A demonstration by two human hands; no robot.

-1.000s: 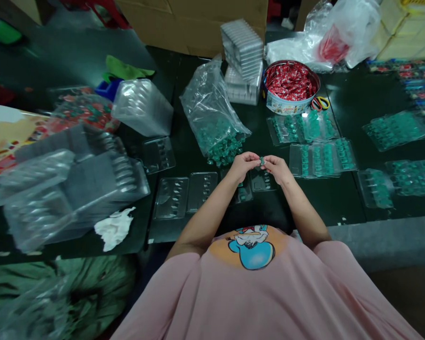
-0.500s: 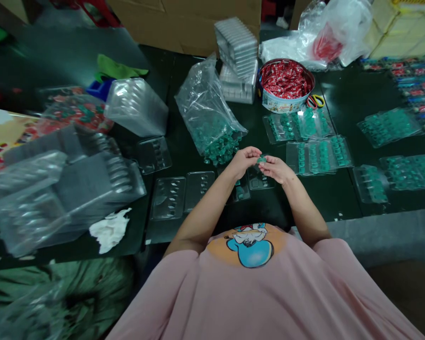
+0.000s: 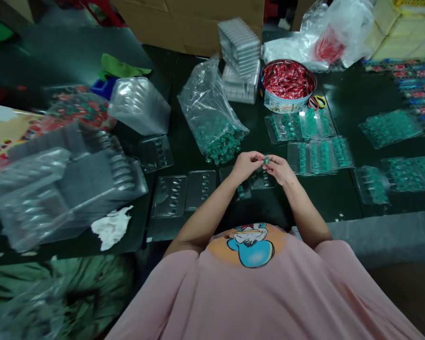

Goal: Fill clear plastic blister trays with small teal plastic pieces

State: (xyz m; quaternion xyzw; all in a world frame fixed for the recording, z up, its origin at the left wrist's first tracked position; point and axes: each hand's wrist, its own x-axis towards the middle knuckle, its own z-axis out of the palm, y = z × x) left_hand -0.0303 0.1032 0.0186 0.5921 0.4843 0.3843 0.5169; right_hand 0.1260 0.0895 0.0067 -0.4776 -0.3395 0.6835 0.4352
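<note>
Both hands meet above the near edge of the table, fingertips together around one small green translucent plastic piece. My right hand pinches the piece between thumb and fingers. My left hand is closed too, its fingertips at the left side of the same piece. Beneath the hands lie a clear blister tray and another tray with a few green pieces in it, partly covered by my left forearm. Just beyond, loose green pieces spill from an open plastic bag.
Two clear trays lie left of my forearm. Trays filled with green pieces spread to the right. Behind stand a round tin of red packets, scissors and stacked trays. A heap of clear trays covers the left.
The green piece has been turned between the fingertips and sits slightly further right. My left hand has shifted a little right and down. The whole view has moved slightly.
</note>
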